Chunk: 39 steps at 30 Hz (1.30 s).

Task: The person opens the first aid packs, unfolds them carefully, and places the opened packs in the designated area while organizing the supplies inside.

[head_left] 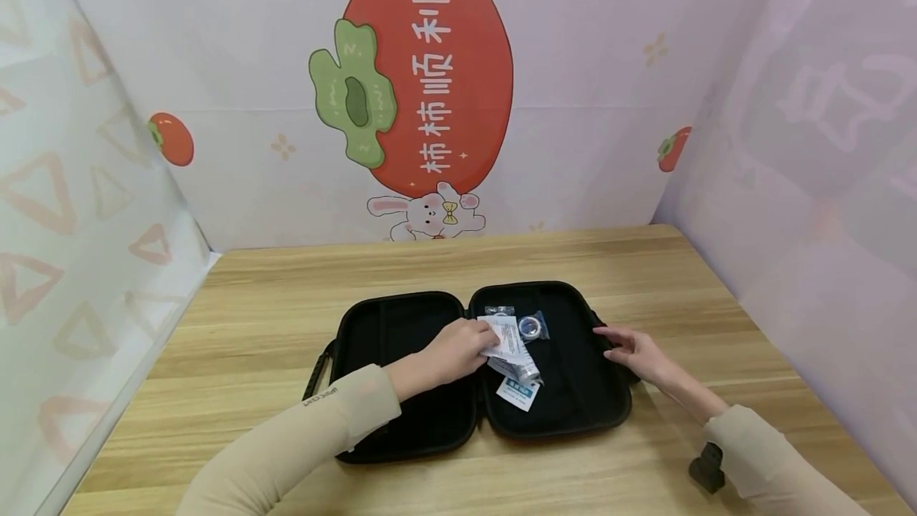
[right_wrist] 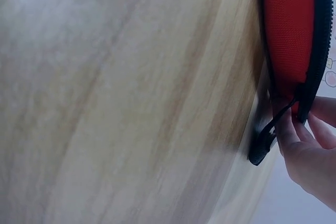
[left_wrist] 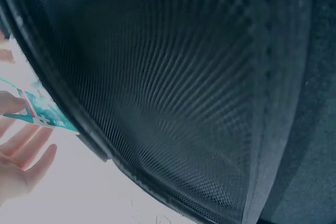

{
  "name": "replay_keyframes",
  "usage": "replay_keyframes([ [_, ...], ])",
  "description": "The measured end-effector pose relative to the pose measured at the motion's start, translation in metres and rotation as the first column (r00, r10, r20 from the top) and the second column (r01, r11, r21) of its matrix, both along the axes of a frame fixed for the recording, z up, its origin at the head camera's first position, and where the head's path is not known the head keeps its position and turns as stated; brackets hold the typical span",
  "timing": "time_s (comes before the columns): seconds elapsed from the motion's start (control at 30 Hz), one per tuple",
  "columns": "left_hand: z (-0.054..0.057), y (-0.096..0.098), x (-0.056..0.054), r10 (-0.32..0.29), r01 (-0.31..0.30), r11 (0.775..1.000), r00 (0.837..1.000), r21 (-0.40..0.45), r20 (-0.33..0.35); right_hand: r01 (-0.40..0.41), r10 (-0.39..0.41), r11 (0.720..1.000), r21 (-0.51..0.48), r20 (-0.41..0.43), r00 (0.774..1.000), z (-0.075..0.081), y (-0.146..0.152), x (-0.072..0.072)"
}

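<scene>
A black-lined zip case lies unfolded on the table, its outer shell red in the right wrist view. Over the inner side of the right half, my left hand holds a white printed packet. The left wrist view shows a teal-and-white packet between its thumb and fingers. My right hand pinches the case's right rim, near a black pull tab. A roll in clear wrapping and a blue-and-white card lie in the right half.
The wooden table reaches back to a printed cloth, with more cloth at both sides. A black strap sticks out at the case's left edge. Near my right sleeve is a small black object.
</scene>
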<state>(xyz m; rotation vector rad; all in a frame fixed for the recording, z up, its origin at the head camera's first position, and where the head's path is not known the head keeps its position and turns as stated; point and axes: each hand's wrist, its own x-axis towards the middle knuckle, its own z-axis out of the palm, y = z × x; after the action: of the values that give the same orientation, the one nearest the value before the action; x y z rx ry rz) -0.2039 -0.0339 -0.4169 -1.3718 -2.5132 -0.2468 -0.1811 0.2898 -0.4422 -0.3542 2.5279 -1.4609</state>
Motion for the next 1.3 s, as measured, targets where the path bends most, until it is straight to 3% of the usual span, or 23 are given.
replay_keyframes([
  [0.1, 0.006, -0.002, -0.002, 0.012, -0.015, 0.996, 0.999, 0.091, 0.031, -0.003, 0.003, 1.0, 0.014, 0.006, 1.0, 0.0, 0.001, 0.0],
  [0.23, 0.013, -0.005, -0.005, 0.019, -0.044, 0.974, 0.993, 0.222, 0.113, -0.001, 0.001, 1.0, 0.02, 0.005, 1.0, 0.0, 0.001, 0.0],
  [0.37, 0.017, -0.008, -0.008, 0.016, -0.083, 0.942, 0.979, 0.326, 0.204, 0.004, -0.005, 1.0, 0.026, 0.019, 1.0, -0.001, 0.003, 0.0],
  [0.5, 0.022, -0.012, -0.009, 0.013, -0.138, 0.906, 0.954, 0.4, 0.3, 0.005, -0.006, 1.0, 0.025, 0.037, 0.999, -0.002, 0.003, 0.001],
  [0.8, 0.033, -0.021, -0.004, -0.026, -0.268, 0.829, 0.859, 0.492, 0.512, -0.006, 0.006, 1.0, 0.002, 0.024, 1.0, -0.001, 0.001, 0.001],
  [0.97, 0.037, -0.03, 0.0, -0.093, -0.326, 0.785, 0.779, 0.527, 0.62, -0.005, 0.005, 1.0, 0.003, 0.007, 1.0, -0.002, 0.001, 0.001],
  [1.07, 0.049, -0.036, 0.008, -0.118, -0.368, 0.765, 0.727, 0.529, 0.676, -0.006, 0.006, 1.0, 0.008, 0.005, 1.0, -0.002, 0.001, 0.0],
  [1.2, 0.049, -0.044, 0.01, -0.103, -0.422, 0.742, 0.696, 0.521, 0.711, -0.009, 0.009, 1.0, 0.008, 0.011, 1.0, -0.001, 0.001, 0.0],
  [1.3, 0.039, -0.053, 0.005, -0.094, -0.464, 0.715, 0.677, 0.523, 0.73, -0.01, 0.01, 1.0, 0.006, 0.013, 1.0, -0.001, 0.002, 0.0],
])
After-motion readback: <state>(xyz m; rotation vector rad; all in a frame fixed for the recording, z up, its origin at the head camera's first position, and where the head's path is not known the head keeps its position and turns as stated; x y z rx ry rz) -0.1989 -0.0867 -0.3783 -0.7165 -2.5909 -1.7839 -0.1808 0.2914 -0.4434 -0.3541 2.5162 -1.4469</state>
